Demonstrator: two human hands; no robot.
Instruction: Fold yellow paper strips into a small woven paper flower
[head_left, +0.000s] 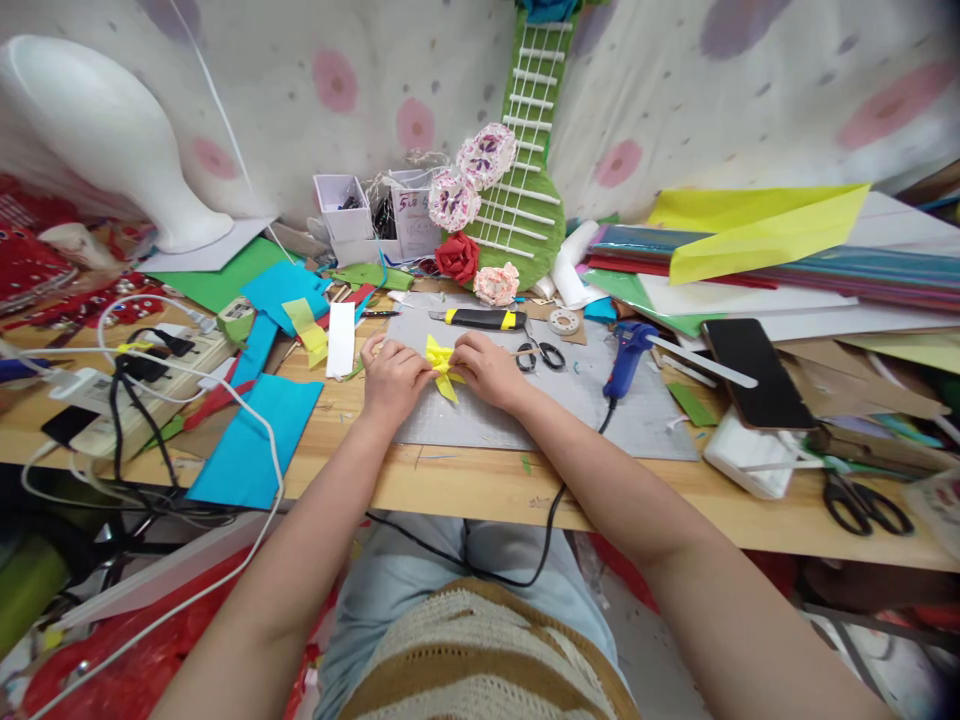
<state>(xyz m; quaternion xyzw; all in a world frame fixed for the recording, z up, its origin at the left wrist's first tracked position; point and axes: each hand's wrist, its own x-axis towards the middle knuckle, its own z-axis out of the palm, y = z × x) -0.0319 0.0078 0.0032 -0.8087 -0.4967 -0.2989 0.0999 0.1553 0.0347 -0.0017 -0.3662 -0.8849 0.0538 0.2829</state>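
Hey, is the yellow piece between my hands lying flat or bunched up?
Bunched up: the yellow piece is crumpled together between the left hand and right hand, pointed ends sticking out at different angles.

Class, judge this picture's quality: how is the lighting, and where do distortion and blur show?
Head view, overall: soft light, no strong shadows; head view, far left: the white rounded form looks stretched, likely lens distortion; head view, right edge: the container is blurred; head view, centre: the yellow paper between left hand and right hand is crisper.
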